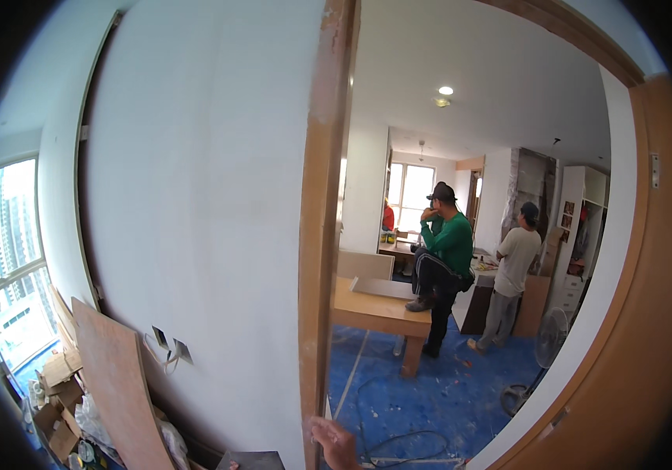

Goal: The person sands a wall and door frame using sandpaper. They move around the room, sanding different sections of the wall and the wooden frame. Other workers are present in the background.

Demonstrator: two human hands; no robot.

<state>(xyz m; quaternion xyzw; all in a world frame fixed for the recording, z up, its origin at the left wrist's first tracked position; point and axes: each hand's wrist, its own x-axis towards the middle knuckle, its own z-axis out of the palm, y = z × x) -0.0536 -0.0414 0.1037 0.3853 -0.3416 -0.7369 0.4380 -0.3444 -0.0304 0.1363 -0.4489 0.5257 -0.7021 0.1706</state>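
Note:
My right hand (334, 440) comes in from the lower edge, beside the foot of the visible wooden door frame (316, 258). Its fingers are curled together against the frame's edge; whatever lies between them, if anything, is hidden. The frame is light brown, with paler, patchy areas near its top. Left of it stretches a smooth white wall (203, 172). A dark grey flat thing (251, 460) shows at the bottom, left of my hand, and I cannot tell what supports it. My left hand is out of the picture.
Through the doorway, a person in green (452, 243) rests one foot on a wooden table (375, 308); another in a pale shirt (517, 254) stands behind. A fan (553, 338) and cable lie beyond on blue floor sheeting (453, 399). A board (120, 384) leans left, near cardboard scraps (62, 435).

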